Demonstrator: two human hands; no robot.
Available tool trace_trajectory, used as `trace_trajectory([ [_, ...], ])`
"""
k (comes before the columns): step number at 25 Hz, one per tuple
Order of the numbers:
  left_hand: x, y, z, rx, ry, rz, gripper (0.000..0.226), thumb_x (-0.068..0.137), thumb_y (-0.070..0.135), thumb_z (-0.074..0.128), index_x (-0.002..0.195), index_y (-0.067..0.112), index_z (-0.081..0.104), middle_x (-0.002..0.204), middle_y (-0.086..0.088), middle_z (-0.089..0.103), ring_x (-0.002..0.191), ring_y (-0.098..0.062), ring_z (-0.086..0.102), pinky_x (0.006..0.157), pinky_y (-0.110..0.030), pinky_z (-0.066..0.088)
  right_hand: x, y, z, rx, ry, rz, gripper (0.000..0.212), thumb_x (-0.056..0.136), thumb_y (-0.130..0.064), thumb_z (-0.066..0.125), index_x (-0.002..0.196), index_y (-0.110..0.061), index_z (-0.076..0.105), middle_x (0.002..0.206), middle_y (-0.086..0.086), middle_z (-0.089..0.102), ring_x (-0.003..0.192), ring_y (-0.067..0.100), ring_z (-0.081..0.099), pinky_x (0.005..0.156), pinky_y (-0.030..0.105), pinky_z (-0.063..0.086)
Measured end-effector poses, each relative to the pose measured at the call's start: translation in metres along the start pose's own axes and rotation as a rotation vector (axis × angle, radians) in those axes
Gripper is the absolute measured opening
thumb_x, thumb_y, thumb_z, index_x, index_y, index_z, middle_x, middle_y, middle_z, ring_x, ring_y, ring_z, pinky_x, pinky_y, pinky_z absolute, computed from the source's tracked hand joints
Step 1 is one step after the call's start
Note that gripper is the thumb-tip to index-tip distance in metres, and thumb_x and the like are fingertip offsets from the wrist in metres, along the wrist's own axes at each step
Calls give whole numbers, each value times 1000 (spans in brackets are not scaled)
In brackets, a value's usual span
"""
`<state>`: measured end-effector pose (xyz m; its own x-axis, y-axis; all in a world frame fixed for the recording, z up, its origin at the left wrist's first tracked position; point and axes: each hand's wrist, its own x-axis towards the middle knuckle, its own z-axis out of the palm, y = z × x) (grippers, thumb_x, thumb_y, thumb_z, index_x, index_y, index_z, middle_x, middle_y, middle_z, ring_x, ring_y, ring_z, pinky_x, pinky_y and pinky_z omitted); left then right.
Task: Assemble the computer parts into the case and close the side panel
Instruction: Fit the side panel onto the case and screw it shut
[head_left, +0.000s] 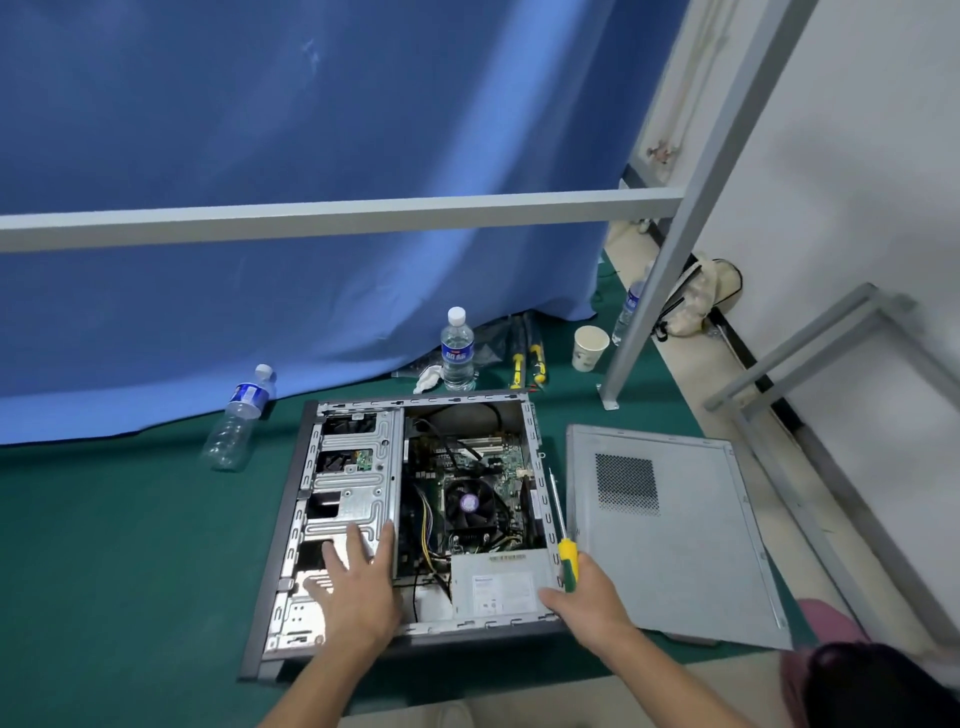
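An open computer case (291, 525) lies on its side on the green floor. Inside it I see a motherboard with a black CPU fan (469, 505), a silver drive cage (358, 467) on the left and a grey power supply (493, 582) at the near right. My left hand (353, 587) rests with spread, straight fingers on the drive cage. My right hand (587, 592) grips a yellow-and-green screwdriver (563, 540), its shaft pointing away along the case's right edge. The grey side panel (670, 530) lies flat to the right of the case.
Two water bottles (457, 351) (236, 421), a paper cup (589, 347) and more yellow tools (527, 364) lie behind the case by a blue curtain. A grey metal frame post (649, 322) stands at the back right. Someone's dark hair and pink sleeve show at the bottom right.
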<state>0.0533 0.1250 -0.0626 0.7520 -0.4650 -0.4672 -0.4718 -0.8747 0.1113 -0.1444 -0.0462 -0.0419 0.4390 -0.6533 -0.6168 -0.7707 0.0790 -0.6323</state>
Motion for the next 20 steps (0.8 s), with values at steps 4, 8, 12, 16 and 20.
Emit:
trace_trajectory([
  [4, 6, -1, -8, 50, -39, 16, 89, 91, 12, 57, 155, 42, 3, 164, -1, -13, 149, -40, -2, 112, -70, 18, 3, 3, 6, -50, 83, -6, 26, 90, -11, 64, 111, -21, 52, 103, -7, 61, 94, 13, 60, 73, 23, 44],
  [8, 9, -10, -16, 36, -68, 21, 86, 89, 19, 61, 154, 44, 10, 163, 3, -8, 149, -38, 4, 111, -67, 26, -1, 3, 16, -14, 112, -1, 22, 91, -9, 61, 106, -21, 51, 100, -6, 61, 90, 13, 59, 65, 19, 43],
  [12, 9, -15, -22, 52, -81, 28, 89, 86, 28, 69, 154, 39, 13, 163, 1, -4, 148, -38, 6, 110, -64, 31, 1, 7, 15, 47, 51, -24, 24, 90, -9, 64, 105, -22, 53, 101, -9, 63, 89, 7, 61, 62, 14, 42],
  [16, -3, 25, -12, -119, 78, 172, 89, 89, 45, 64, 157, 23, 13, 164, -7, 0, 151, -28, 0, 120, -53, 16, 7, 17, -1, 183, -57, -28, 31, 84, -14, 74, 104, -26, 54, 101, -16, 66, 95, 3, 63, 70, 15, 46],
  [20, -29, 78, 14, -395, -169, 119, 90, 87, 53, 64, 155, 21, 15, 154, -12, 31, 134, -28, 44, 109, -45, 39, 11, 25, -5, 260, -57, -4, 36, 78, -19, 80, 98, -30, 53, 98, -18, 62, 89, 1, 61, 66, 19, 44],
])
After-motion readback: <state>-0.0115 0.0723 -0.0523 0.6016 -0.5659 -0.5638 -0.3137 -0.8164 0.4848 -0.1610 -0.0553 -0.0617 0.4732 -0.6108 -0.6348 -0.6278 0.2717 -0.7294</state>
